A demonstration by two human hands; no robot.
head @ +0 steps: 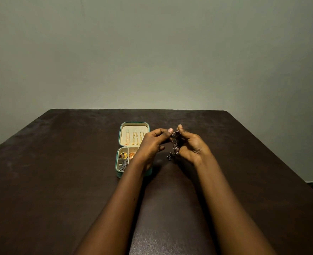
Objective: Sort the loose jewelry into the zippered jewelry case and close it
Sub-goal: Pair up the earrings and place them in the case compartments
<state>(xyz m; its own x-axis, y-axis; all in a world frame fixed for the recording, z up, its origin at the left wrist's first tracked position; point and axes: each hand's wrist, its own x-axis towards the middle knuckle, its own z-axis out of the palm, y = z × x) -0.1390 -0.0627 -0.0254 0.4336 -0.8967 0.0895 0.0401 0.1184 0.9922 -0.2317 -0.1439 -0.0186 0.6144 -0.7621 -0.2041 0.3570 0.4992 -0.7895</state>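
A small teal zippered jewelry case point(119, 174) lies open on the dark table, its cream lid flat behind the tray. Gold chains point(134, 138) hang on the lid's hooks. The tray's compartments hold gold earrings point(123, 155), an orange round piece point(131, 155) and a dark silver piece point(123, 165). My left hand point(152, 144) and my right hand point(190, 145) are raised just right of the case, both pinching the top of a dark beaded dangling piece point(174, 145) that hangs between them above the table. My left hand and forearm hide the tray's right side.
The dark brown table point(60, 181) reaches to a plain grey-green wall point(152, 52). Its far edge runs just behind the case, and its right edge slants down at the far right. No other loose jewelry shows on the tabletop.
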